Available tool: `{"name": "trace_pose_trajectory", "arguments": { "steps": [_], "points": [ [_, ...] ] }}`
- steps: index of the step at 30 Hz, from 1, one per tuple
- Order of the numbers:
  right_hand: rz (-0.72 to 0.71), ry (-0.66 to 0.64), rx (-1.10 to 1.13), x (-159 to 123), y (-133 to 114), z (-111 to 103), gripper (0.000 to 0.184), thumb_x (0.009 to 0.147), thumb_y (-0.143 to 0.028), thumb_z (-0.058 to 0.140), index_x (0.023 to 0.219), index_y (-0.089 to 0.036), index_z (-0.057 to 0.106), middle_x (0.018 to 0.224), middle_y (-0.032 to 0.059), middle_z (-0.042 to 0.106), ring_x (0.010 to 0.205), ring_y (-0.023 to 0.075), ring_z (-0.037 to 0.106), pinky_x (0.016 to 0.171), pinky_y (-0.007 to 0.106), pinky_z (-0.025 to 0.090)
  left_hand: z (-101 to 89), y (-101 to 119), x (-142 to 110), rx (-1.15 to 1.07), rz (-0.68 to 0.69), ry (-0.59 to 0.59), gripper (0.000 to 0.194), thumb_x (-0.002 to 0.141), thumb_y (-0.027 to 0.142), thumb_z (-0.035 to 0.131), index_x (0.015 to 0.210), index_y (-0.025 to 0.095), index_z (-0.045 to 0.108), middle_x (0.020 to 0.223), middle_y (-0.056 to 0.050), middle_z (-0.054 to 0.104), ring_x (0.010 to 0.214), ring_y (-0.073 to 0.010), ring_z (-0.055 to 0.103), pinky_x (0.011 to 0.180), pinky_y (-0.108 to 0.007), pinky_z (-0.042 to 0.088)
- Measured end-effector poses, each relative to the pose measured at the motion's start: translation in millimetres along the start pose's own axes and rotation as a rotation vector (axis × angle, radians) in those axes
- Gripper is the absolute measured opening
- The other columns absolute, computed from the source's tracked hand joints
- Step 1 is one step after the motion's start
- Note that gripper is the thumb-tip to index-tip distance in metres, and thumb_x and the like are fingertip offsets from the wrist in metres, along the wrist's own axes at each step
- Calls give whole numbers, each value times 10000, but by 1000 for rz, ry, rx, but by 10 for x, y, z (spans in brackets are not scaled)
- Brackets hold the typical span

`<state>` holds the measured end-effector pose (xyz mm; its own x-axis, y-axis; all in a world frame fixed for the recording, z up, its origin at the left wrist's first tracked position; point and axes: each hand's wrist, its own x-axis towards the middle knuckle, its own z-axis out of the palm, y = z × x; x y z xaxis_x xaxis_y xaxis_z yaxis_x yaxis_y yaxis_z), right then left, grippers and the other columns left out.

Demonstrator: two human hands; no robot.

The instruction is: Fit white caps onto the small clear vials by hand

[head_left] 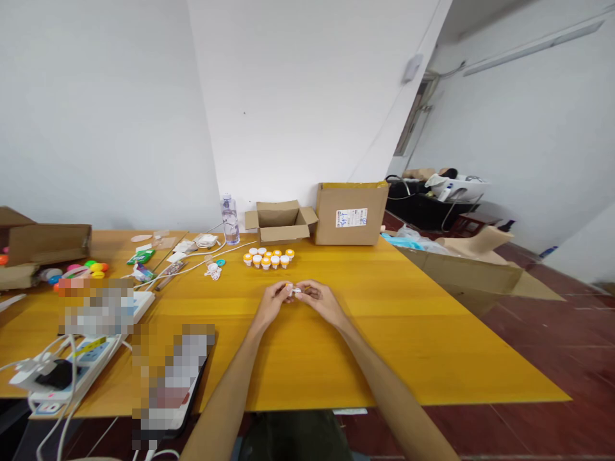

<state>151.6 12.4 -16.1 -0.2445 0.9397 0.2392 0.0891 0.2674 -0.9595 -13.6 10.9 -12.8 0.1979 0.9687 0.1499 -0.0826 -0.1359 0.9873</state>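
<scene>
Over the middle of the table (413, 346), my left hand (273, 303) is closed, its thumb and fingers pinching a small white-and-orange piece (290, 290). Facing it, my right hand (323, 301) is closed too, with its fingertips on a small white part (298, 291) that meets the piece in my left hand. Whether the two are joined is hidden by my fingers. Just beyond my hands stands a cluster of small round white-and-orange pieces (266, 262), several in loose rows. To their left lie flat white discs (213, 272) and a teal ring (220, 262).
An open cardboard box (283, 234) and a taller closed carton (350, 218) stand by the wall, beside a clear water bottle (230, 221). Power strips (96, 365) with cables and a blurred phone (177, 384) lie on the left. The table's right edge drops to a red floor.
</scene>
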Motion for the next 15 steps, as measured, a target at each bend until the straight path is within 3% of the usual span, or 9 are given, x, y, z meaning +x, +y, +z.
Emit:
{"name": "trace_pose_trajectory", "arguments": {
  "steps": [15],
  "points": [
    [-11,-26,18,-3,-22,8,347,616,-399,762,884,-228,623,866,4,654,743,151,616,717,300,513,2,4,-10,9,11,6,408,679,529,674,845,157,699,787,-40,701,677,-162,604,669,-281,486]
  ]
}}
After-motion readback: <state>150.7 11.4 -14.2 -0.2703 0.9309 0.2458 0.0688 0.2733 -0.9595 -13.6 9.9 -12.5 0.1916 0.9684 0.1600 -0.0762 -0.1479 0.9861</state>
